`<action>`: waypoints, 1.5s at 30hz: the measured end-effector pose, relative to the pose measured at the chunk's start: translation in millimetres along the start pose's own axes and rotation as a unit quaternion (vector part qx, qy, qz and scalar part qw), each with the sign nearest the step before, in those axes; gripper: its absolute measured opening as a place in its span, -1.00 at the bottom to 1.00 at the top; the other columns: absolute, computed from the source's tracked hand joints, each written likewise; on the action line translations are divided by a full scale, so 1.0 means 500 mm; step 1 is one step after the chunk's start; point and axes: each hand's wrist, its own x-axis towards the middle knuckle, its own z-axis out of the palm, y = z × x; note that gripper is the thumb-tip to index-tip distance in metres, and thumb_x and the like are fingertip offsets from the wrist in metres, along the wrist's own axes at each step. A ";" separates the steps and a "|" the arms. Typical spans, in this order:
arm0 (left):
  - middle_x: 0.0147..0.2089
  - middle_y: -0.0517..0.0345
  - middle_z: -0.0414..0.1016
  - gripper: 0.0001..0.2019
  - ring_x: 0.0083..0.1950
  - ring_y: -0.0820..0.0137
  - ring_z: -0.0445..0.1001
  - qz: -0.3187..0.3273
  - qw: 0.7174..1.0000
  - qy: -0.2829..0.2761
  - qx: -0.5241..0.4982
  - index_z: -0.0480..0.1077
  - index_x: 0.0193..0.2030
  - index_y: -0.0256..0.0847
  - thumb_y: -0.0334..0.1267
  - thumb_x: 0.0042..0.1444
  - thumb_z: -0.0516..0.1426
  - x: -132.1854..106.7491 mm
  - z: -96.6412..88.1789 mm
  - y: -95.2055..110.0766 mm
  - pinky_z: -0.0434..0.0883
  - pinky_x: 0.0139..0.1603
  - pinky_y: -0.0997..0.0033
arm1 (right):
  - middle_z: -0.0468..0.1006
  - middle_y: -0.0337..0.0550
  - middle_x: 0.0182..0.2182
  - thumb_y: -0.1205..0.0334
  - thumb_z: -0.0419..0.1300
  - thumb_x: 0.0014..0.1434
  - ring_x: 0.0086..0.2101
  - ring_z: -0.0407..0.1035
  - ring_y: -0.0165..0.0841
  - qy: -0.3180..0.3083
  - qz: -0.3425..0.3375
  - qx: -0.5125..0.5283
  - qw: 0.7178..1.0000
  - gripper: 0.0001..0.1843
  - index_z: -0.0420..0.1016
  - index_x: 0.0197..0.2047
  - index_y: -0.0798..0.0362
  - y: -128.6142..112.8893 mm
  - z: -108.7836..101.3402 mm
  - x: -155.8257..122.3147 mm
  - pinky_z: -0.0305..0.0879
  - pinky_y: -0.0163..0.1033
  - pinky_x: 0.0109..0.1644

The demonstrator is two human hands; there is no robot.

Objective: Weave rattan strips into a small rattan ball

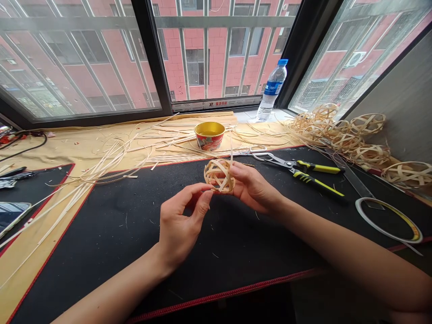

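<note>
The right hand (pixel 251 185) has its grip around the right side of a woven ball (pixel 220 179), above the mat (pixel 232 256); the left hand (pixel 182 220) pinches its lower left. A tin (pixel 209 143) stands toward the tabletop's (pixel 84 155) far edge.

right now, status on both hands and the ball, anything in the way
Right hand grips ball. Left hand pinches at its near left edge. One strip stands up by right hand. Bowl beyond, yellow-handled tool off right, both apart from hands.
</note>
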 end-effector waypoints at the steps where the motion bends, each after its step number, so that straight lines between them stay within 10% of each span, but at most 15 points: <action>1: -0.46 0.24 0.47 -0.87 -0.51 0.56 0.38 -0.002 1.000 0.000 -0.005 0.52 -0.22 -0.20 -0.26 0.15 0.15 0.001 -0.001 0.000 0.34 -0.48 0.58 | 0.55 -0.04 -0.13 0.09 0.27 0.06 -0.15 0.46 -0.28 0.005 -0.002 -0.010 1.000 -0.67 0.41 -0.15 0.09 0.001 0.001 -0.001 0.44 -0.17 -0.11; 28: -0.55 0.18 0.54 -0.84 -0.55 0.46 0.41 0.021 0.989 -0.128 0.072 0.58 -0.37 -0.24 -0.29 0.10 0.16 0.030 -0.013 0.005 0.27 -0.59 0.56 | 0.54 -0.15 -0.34 0.04 0.28 0.06 -0.37 0.42 -0.43 0.001 0.050 -0.095 0.994 -0.67 0.51 -0.23 0.13 0.012 0.006 -0.003 0.46 -0.28 -0.24; 45: -0.41 0.16 0.63 -0.88 -0.52 0.48 0.51 0.131 0.981 -0.087 0.110 0.56 -0.31 -0.25 -0.39 0.09 0.17 0.026 -0.011 -0.001 0.38 -0.49 0.61 | 0.55 -0.13 -0.33 0.01 0.28 0.05 -0.36 0.45 -0.40 -0.018 0.051 -0.114 0.992 -0.66 0.50 -0.26 0.13 0.003 0.003 -0.007 0.48 -0.24 -0.27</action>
